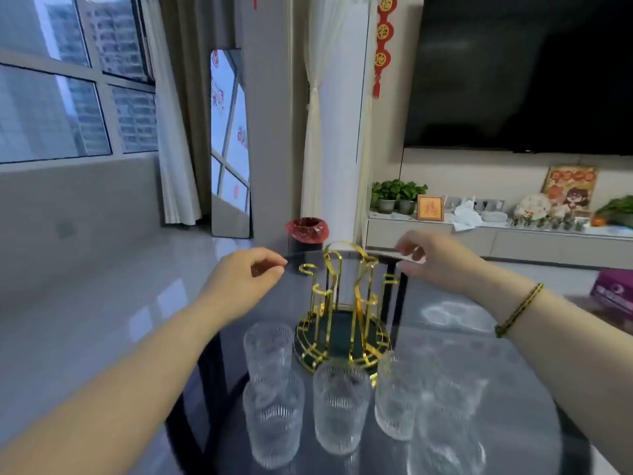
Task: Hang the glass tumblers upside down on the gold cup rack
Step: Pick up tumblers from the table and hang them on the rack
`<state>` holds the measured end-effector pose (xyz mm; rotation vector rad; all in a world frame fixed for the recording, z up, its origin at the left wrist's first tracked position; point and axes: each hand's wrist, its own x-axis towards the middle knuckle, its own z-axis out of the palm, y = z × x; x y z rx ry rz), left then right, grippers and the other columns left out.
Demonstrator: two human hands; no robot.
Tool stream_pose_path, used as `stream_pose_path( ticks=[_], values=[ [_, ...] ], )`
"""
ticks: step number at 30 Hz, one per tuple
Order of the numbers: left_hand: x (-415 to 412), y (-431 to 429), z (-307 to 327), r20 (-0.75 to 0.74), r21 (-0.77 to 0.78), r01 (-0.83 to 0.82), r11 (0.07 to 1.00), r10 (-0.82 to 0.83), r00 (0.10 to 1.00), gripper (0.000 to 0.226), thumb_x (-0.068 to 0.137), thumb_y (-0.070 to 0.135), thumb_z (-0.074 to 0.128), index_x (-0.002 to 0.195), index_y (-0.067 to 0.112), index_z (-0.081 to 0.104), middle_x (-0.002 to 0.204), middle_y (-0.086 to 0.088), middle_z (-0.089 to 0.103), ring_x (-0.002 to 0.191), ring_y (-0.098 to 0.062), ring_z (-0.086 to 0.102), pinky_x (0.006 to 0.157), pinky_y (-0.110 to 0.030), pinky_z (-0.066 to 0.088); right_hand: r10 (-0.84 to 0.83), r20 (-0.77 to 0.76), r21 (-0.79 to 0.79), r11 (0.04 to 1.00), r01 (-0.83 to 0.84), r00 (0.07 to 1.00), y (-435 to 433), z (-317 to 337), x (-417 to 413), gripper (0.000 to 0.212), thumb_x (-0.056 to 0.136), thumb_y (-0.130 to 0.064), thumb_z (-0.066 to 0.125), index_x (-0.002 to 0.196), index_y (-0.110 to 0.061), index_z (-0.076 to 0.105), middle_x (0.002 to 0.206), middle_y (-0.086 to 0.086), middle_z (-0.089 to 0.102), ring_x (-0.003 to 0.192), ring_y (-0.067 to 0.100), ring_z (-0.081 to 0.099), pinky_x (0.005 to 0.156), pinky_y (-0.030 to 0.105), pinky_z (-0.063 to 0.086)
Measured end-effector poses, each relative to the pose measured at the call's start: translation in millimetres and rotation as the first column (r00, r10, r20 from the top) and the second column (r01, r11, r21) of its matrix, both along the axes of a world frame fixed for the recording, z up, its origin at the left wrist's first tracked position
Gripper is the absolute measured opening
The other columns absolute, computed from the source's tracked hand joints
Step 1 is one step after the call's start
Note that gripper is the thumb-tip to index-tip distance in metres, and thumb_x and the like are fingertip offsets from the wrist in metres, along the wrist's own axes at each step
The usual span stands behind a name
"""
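Note:
A gold cup rack (342, 303) with curled hooks and a round dark base stands on a round glass table (513, 389). All its hooks are bare. Several ribbed glass tumblers stand upright in front of it; one (268, 347) is at the base's left, one (273, 419) at front left, one (342, 406) in the middle. More are at the right, blurred. My left hand (239, 279) hovers left of the rack's top, fingers loosely curled, holding nothing. My right hand (431, 258) hovers at the rack's upper right, fingers curled and empty.
A purple box (613, 289) sits at the table's right edge. Beyond the table are a red-lined bin (307, 229), a leaning mirror (229, 149), a low cabinet (479, 234) with plants and ornaments, and a dark television (527, 73).

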<state>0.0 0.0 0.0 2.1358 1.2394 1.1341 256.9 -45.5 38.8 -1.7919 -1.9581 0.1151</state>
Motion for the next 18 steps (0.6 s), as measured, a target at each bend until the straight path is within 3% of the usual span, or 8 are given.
stream_pose_path(
  ticks=[4,9,10,14,18],
  values=[
    [1,-55,-34,0.009,0.037,-0.004,0.999,0.004,1.000,0.020,0.083,0.013,0.058,0.080,0.033,0.061,0.080,0.027,0.055,0.079,0.006,0.052,0.070,-0.005,0.037,-0.037,-0.062,0.046,0.998,0.040,0.997,-48,-30,-8,0.029,0.080,-0.018,0.059,0.107,-0.011,0.054,0.094,-0.001,0.052,0.086,0.017,0.050,0.074,0.026,0.039],
    [20,-110,-94,0.005,0.134,-0.046,0.990,0.046,0.999,0.018,0.082,0.012,0.059,0.096,0.022,0.066,0.096,0.022,0.054,0.090,0.007,0.047,0.075,0.006,0.028,-0.101,-0.163,0.103,0.987,0.119,0.981,-99,-84,6,0.037,0.079,-0.018,0.062,0.113,-0.011,0.052,0.112,0.005,0.057,0.101,0.015,0.048,0.086,0.022,0.034],
    [26,-122,-109,-0.010,0.149,-0.036,0.988,0.038,0.999,0.020,0.081,0.011,0.060,0.097,0.021,0.066,0.100,0.020,0.055,0.094,0.008,0.047,0.081,0.005,0.026,-0.123,-0.185,0.138,0.979,0.149,0.975,-108,-97,8,0.038,0.078,-0.017,0.062,0.114,-0.010,0.051,0.115,0.006,0.056,0.106,0.018,0.048,0.089,0.022,0.031],
    [53,-151,-166,-0.185,0.088,0.061,0.994,-0.044,0.982,0.029,0.082,0.017,0.060,0.111,0.022,0.060,0.122,0.007,0.058,0.117,-0.005,0.042,0.099,-0.025,0.028,-0.217,-0.371,0.320,0.883,0.344,0.903,-139,-143,14,0.045,0.073,-0.014,0.068,0.113,-0.004,0.050,0.113,0.014,0.056,0.108,0.027,0.049,0.094,0.030,0.032],
    [66,-152,-197,-0.370,-0.020,0.092,0.996,-0.093,0.924,0.046,0.089,0.034,0.046,0.132,0.030,0.033,0.146,0.011,0.030,0.135,-0.005,0.021,0.110,-0.022,0.013,-0.230,-0.550,0.193,0.900,0.390,0.803,-157,-197,3,0.072,0.068,-0.019,0.073,0.128,-0.008,0.034,0.124,0.007,0.044,0.118,0.025,0.040,0.099,0.033,0.030]
  ],
)
